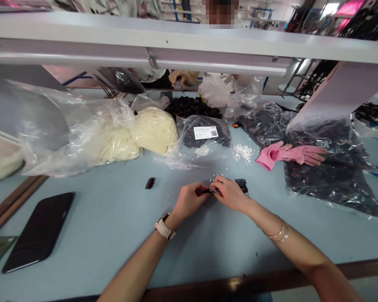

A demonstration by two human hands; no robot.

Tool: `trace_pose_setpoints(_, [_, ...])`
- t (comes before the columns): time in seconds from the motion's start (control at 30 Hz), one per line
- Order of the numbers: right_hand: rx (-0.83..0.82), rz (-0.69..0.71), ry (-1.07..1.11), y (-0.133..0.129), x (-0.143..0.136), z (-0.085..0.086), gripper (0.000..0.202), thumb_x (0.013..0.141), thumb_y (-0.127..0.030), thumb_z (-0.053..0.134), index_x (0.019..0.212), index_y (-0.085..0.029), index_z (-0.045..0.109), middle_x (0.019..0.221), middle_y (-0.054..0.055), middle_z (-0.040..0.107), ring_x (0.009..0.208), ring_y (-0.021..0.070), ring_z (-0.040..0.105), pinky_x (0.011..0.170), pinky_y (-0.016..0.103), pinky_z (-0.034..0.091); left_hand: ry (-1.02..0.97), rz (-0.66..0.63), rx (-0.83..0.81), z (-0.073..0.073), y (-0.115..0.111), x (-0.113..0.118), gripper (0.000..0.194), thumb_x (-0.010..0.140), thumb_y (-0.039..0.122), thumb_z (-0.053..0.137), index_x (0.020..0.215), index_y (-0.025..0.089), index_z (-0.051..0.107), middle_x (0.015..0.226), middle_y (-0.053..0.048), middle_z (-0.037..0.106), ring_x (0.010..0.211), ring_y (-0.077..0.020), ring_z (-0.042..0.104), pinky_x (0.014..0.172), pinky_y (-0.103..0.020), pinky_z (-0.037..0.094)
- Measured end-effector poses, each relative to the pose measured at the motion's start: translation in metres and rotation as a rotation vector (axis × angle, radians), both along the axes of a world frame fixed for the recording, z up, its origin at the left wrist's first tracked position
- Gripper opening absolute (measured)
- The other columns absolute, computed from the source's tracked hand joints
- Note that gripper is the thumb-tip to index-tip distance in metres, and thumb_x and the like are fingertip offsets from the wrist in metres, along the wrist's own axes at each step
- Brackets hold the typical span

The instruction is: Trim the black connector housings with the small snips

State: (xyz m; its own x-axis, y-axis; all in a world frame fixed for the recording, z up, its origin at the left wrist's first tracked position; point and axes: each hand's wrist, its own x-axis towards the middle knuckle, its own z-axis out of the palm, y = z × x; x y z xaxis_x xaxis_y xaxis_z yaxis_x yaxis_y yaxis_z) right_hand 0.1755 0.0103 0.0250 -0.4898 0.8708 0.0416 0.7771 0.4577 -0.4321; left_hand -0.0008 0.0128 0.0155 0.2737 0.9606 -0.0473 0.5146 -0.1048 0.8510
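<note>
My left hand (192, 199) pinches a small black part (207, 191) above the blue-grey table. Its fingertips almost meet those of my right hand (228, 193), whose fingers are closed at the other end of the same part; what else they hold is too small to tell. Small white pieces (219, 176) lie just behind my right fingers, and a larger pile of white pieces (244, 153) sits farther back. Right of my right hand rests a black connector part (241, 185). Another dark part (150, 183) lies to the left of my left hand.
Bags of cream parts (156, 130) stand at the back left, near a labelled bag (204, 136). Pink gloves (290, 154) lie on bags of black parts (330, 188). A black phone (39, 233) is at left. A shelf (176, 35) crosses above; a person's hand (183, 78) shows behind.
</note>
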Motion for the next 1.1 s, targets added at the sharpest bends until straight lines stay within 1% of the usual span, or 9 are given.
trace_pose_setpoints(0.1, [0.007, 0.008, 0.019, -0.001, 0.001, 0.0, 0.02, 0.084, -0.015, 0.052, 0.1, -0.017, 0.064, 0.101, 0.007, 0.061, 0.082, 0.0149, 0.059, 0.074, 0.028, 0.046, -0.003, -0.001, 0.003, -0.001, 0.0, -0.001, 0.011, 0.069, 0.028, 0.062, 0.073, 0.018, 0.066, 0.068, 0.001, 0.069, 0.061, -0.0141, 0.061, 0.059, -0.023, 0.045])
trace_pose_setpoints(0.2, [0.016, 0.008, 0.045, -0.001, 0.003, -0.001, 0.019, 0.083, -0.015, 0.054, 0.098, -0.019, 0.066, 0.099, 0.006, 0.063, 0.086, 0.0155, 0.06, 0.077, 0.027, 0.046, 0.002, 0.012, -0.014, -0.004, 0.001, -0.002, 0.012, 0.069, 0.029, 0.062, 0.072, 0.018, 0.066, 0.067, 0.001, 0.069, 0.061, -0.0141, 0.06, 0.057, -0.023, 0.044])
trace_pose_setpoints(0.37, [0.012, -0.044, 0.067, -0.001, 0.004, -0.011, 0.018, 0.082, -0.013, 0.056, 0.095, -0.018, 0.068, 0.096, 0.006, 0.065, 0.089, 0.0169, 0.062, 0.079, 0.029, 0.047, -0.01, 0.024, -0.045, -0.005, 0.003, -0.003, 0.013, 0.068, 0.03, 0.063, 0.071, 0.018, 0.065, 0.068, 0.0, 0.068, 0.061, -0.0143, 0.06, 0.058, -0.024, 0.044])
trace_pose_setpoints(0.5, [0.019, -0.073, 0.154, -0.001, 0.002, -0.017, 0.021, 0.079, -0.008, 0.057, 0.094, -0.019, 0.068, 0.095, 0.006, 0.066, 0.089, 0.016, 0.062, 0.08, 0.028, 0.047, -0.017, 0.028, -0.059, -0.006, 0.002, -0.003, 0.014, 0.068, 0.031, 0.063, 0.071, 0.018, 0.065, 0.066, 0.0, 0.067, 0.06, -0.0142, 0.059, 0.056, -0.024, 0.044])
trace_pose_setpoints(0.63, [-0.011, -0.107, 0.254, -0.001, -0.001, -0.012, 0.016, 0.081, -0.01, 0.057, 0.09, -0.019, 0.068, 0.09, 0.005, 0.065, 0.085, 0.0155, 0.061, 0.079, 0.028, 0.047, -0.027, 0.024, -0.052, -0.006, 0.001, -0.003, 0.014, 0.068, 0.031, 0.063, 0.071, 0.018, 0.064, 0.067, 0.0, 0.068, 0.061, -0.0143, 0.06, 0.057, -0.024, 0.045])
trace_pose_setpoints(0.77, [-0.056, -0.095, 0.306, -0.001, -0.003, -0.006, 0.012, 0.082, -0.012, 0.057, 0.086, -0.018, 0.067, 0.086, 0.005, 0.065, 0.083, 0.015, 0.06, 0.077, 0.027, 0.046, -0.022, 0.021, -0.016, -0.007, 0.001, -0.002, 0.014, 0.069, 0.032, 0.063, 0.071, 0.018, 0.065, 0.066, 0.001, 0.068, 0.061, -0.0144, 0.06, 0.055, -0.023, 0.045])
trace_pose_setpoints(0.93, [-0.054, -0.128, 0.29, -0.002, -0.004, -0.006, 0.011, 0.083, -0.013, 0.056, 0.087, -0.017, 0.066, 0.086, 0.004, 0.063, 0.08, 0.0146, 0.059, 0.076, 0.027, 0.045, -0.016, 0.022, -0.011, -0.005, 0.001, -0.002, 0.013, 0.07, 0.031, 0.062, 0.073, 0.018, 0.065, 0.068, 0.001, 0.069, 0.063, -0.0146, 0.061, 0.058, -0.023, 0.046])
trace_pose_setpoints(1.1, [-0.085, -0.139, 0.247, -0.002, -0.003, -0.004, 0.011, 0.083, -0.014, 0.056, 0.087, -0.016, 0.066, 0.088, 0.005, 0.065, 0.083, 0.0164, 0.059, 0.077, 0.028, 0.044, -0.016, 0.007, -0.025, -0.006, 0.001, -0.003, 0.013, 0.07, 0.03, 0.062, 0.074, 0.018, 0.065, 0.072, 0.0, 0.07, 0.065, -0.0153, 0.063, 0.059, -0.024, 0.047])
